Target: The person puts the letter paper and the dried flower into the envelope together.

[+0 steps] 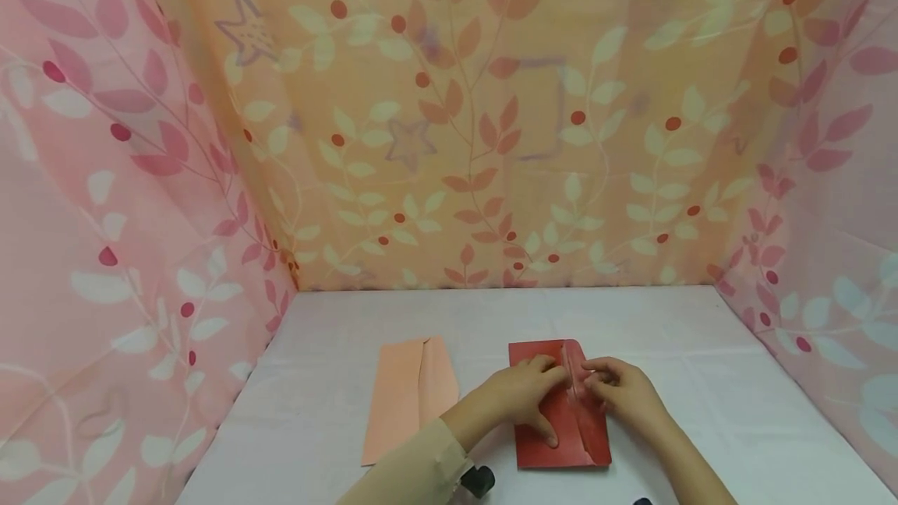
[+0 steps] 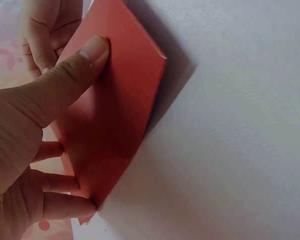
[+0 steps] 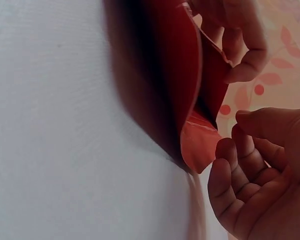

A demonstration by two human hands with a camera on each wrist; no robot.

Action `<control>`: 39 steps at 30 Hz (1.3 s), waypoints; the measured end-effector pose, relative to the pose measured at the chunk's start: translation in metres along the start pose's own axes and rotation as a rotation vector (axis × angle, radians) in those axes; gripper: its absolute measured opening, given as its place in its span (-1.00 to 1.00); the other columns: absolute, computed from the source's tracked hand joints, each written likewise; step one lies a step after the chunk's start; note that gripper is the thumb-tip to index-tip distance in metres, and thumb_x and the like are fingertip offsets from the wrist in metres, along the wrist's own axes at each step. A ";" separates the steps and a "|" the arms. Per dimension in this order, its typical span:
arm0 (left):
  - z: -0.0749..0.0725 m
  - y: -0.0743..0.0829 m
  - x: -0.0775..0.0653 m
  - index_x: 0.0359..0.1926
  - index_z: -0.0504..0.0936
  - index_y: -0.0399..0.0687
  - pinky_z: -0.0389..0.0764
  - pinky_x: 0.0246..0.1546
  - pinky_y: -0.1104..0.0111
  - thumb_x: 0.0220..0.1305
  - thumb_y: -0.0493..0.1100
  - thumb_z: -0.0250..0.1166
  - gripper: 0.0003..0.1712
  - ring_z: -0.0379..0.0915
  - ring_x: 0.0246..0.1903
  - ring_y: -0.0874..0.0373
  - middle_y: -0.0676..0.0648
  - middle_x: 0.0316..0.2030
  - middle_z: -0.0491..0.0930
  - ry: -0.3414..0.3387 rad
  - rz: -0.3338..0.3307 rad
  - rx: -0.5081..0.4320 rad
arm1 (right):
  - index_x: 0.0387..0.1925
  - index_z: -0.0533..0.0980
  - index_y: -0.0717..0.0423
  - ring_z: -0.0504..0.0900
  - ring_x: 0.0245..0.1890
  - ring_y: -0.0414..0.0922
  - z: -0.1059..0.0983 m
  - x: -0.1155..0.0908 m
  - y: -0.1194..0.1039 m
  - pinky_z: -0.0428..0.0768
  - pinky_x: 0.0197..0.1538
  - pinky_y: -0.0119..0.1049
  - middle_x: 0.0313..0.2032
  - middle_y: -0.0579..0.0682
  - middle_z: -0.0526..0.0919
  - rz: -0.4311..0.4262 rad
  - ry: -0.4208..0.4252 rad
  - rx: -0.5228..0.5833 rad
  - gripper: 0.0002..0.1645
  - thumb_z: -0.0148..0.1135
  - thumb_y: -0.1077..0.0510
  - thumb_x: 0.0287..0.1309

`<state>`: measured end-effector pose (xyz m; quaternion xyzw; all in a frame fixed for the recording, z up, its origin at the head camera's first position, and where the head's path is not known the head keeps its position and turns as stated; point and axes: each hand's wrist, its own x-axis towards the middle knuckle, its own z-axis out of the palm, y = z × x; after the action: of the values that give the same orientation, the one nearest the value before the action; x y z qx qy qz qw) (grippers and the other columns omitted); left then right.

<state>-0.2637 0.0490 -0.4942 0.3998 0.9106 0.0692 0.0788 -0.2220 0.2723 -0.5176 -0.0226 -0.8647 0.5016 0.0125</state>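
Observation:
A red envelope (image 1: 554, 411) lies on the white table, its flap (image 1: 584, 380) folded back along the right side. My left hand (image 1: 526, 392) lies across it. In the left wrist view the thumb (image 2: 95, 50) presses on the envelope's face while the other fingers (image 2: 60, 180) bend at its far edge. Beside the flap, my right hand (image 1: 624, 392) has loosely bent fingers. From the right wrist, the red envelope (image 3: 182, 65) gapes at its mouth, and the right fingertips (image 3: 225, 147) are close to the flap with nothing visible between them.
A peach envelope (image 1: 396, 404) lies to the left of the red one, partly behind the left forearm. A small black object (image 1: 479, 482) is near the left sleeve. Leaf-patterned cloth (image 1: 463, 115) encloses the white table (image 1: 337, 318) at the back and sides.

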 end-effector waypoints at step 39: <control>-0.005 -0.022 -0.047 0.29 0.53 0.32 0.60 0.12 0.33 0.21 0.34 0.41 -0.32 0.42 0.28 0.27 0.21 0.31 0.47 0.199 -0.029 -0.105 | -0.04 0.70 -0.05 0.51 -0.35 -0.45 0.000 -0.022 0.003 0.57 -0.31 -0.42 -0.34 -0.42 0.57 -0.445 0.100 -0.435 -0.68 0.50 0.18 0.14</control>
<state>-0.2489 -0.0008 -0.4897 0.3732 0.9147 0.1549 0.0099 -0.1999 0.2726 -0.5206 0.1404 -0.9339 0.2878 0.1592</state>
